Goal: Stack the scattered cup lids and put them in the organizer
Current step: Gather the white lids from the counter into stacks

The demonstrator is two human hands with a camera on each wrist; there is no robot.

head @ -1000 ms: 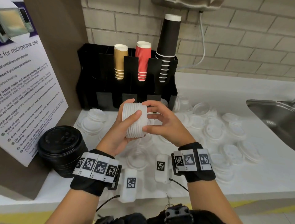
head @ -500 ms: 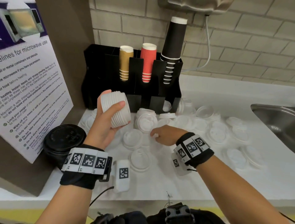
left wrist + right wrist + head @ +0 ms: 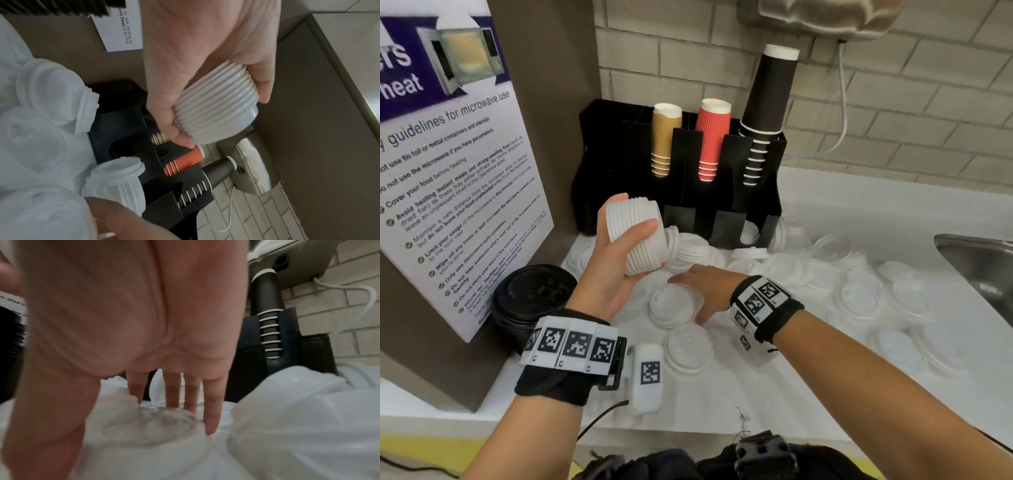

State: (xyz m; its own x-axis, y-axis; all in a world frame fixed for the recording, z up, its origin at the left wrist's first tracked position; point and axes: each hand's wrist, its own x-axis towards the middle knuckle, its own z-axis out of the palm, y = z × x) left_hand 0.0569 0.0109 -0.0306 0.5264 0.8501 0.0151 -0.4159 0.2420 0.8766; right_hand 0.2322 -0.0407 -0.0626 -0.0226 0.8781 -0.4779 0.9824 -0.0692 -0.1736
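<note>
My left hand grips a stack of white lids held on its side above the counter, in front of the black organizer. The left wrist view shows the thumb and fingers of the left hand wrapped round the ribbed stack. My right hand reaches down over a single white lid that lies on the counter. Its straight fingers touch the lid's far rim, with the thumb at the near side.
Several loose white lids cover the counter out to the sink at the right. A short stack of lids lies by the organizer's foot. Gold, red and black cup stacks stand in the organizer. Black lids sit under the sign.
My right hand left the stack and dropped to the counter, reaching a single lid. The left hand carried the stack left and up, and has stayed there.
</note>
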